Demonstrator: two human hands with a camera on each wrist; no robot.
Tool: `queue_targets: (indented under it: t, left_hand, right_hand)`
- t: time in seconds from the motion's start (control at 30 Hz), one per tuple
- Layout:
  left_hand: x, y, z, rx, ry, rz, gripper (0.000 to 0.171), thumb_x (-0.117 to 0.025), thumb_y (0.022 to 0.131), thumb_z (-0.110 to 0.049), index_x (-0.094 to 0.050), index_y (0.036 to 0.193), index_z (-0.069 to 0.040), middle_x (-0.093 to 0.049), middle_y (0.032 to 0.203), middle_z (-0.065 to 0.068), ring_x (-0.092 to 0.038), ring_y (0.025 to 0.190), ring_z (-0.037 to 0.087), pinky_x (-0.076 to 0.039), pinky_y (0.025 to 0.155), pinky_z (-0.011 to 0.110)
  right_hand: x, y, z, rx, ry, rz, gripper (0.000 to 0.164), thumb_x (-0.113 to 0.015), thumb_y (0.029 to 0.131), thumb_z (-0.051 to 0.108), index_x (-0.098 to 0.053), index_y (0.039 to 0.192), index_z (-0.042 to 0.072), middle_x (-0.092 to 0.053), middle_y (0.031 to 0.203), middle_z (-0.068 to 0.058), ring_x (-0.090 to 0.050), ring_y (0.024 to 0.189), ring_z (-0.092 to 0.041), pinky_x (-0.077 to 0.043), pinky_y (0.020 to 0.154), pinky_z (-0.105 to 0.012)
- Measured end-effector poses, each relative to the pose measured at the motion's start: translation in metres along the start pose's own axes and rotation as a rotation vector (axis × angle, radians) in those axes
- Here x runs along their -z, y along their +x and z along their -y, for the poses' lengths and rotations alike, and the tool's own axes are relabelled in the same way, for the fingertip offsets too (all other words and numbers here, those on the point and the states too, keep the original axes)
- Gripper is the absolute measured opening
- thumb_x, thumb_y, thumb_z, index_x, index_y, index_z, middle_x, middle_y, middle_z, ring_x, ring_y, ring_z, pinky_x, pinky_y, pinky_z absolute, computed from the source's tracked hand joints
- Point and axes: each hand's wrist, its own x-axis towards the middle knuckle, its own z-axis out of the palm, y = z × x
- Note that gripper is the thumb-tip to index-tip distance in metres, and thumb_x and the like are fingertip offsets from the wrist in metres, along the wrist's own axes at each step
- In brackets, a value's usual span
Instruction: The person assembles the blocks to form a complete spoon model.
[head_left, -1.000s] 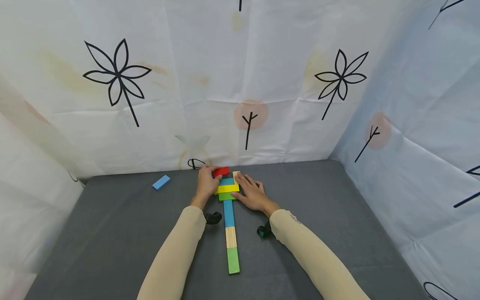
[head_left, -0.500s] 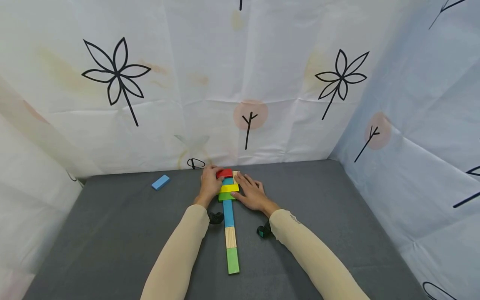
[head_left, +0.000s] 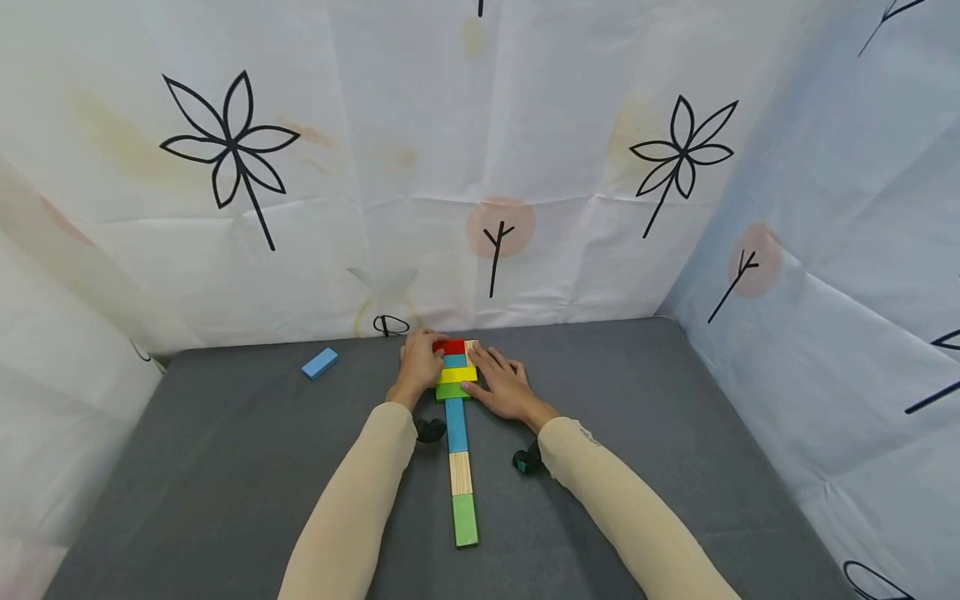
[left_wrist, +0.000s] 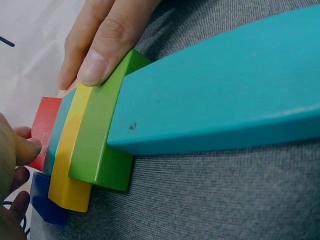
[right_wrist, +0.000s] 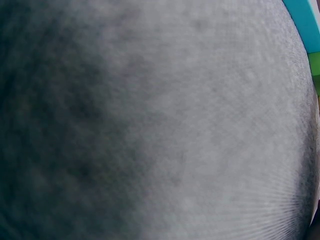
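My left hand [head_left: 417, 367] pinches a red block [head_left: 451, 346] at the far end of a cluster of wooden blocks, its thumb pressed on the near face in the left wrist view. Beneath the left fingers shows a dark blue block [left_wrist: 47, 199]. Toward me follow a teal block [head_left: 454, 362], a yellow block [head_left: 458, 375] and a green block [head_left: 450, 391], lying crosswise. My right hand [head_left: 506, 387] rests along the right side, fingers extended over a plain wood block [head_left: 470, 348]. Its thumb touches the green and yellow blocks.
A line of flat blocks runs toward me: a blue one [head_left: 456, 425], a striped wood one [head_left: 461, 473] and a light green one [head_left: 465, 520]. A loose blue block [head_left: 320, 363] lies at the far left. Patterned white cloth [head_left: 420, 250] hangs behind the grey table [head_left: 630, 400].
The red block, tilted at the far left of the cluster a second ago, has come right and down to lie level behind the teal block. My left hand moved with it; the right hand stayed.
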Motion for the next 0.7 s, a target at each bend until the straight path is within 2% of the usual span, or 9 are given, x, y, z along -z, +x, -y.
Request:
queue_targets:
  t: [0.2, 0.33, 0.53, 0.7]
  left_hand:
    - [0.001, 0.000, -0.001, 0.008, 0.115, 0.057, 0.035, -0.055, 0.102, -0.008, -0.066, 0.135, -0.007, -0.054, 0.143, 0.015, -0.039, 0.134, 0.037, -0.030, 0.109, 0.055]
    - [0.001, 0.000, 0.001, 0.008, 0.128, 0.067, 0.035, -0.054, 0.103, -0.009, -0.066, 0.135, -0.006, -0.053, 0.145, 0.015, -0.037, 0.135, 0.037, -0.029, 0.110, 0.055]
    - [0.000, -0.001, 0.010, -0.006, 0.031, 0.024, 0.034, -0.059, 0.101, -0.009, -0.066, 0.134, -0.003, -0.054, 0.144, 0.017, -0.037, 0.136, 0.039, -0.026, 0.112, 0.056]
    - [0.000, -0.005, 0.019, -0.026, -0.090, -0.050, 0.035, -0.063, 0.099, -0.009, -0.066, 0.134, -0.002, -0.053, 0.143, 0.019, -0.038, 0.136, 0.041, -0.024, 0.114, 0.059]
  right_hand:
    - [0.002, 0.000, 0.001, 0.007, 0.014, -0.005, 0.072, -0.046, 0.106, 0.050, -0.020, 0.164, 0.015, -0.010, 0.170, -0.002, -0.012, 0.155, -0.029, -0.015, 0.114, -0.058]
    - [0.002, 0.000, 0.002, 0.003, 0.006, 0.003, 0.073, -0.044, 0.106, 0.052, -0.019, 0.164, 0.016, -0.009, 0.170, 0.000, -0.011, 0.155, -0.028, -0.015, 0.115, -0.057]
    - [0.000, 0.000, 0.001, 0.002, 0.003, 0.004, 0.073, -0.043, 0.106, 0.054, -0.018, 0.164, 0.016, -0.008, 0.170, -0.001, -0.011, 0.155, -0.028, -0.015, 0.115, -0.057]
    - [-0.001, 0.000, 0.000, 0.009, 0.007, -0.006, 0.073, -0.044, 0.106, 0.053, -0.019, 0.164, 0.016, -0.008, 0.170, 0.000, -0.011, 0.155, -0.028, -0.015, 0.115, -0.057]
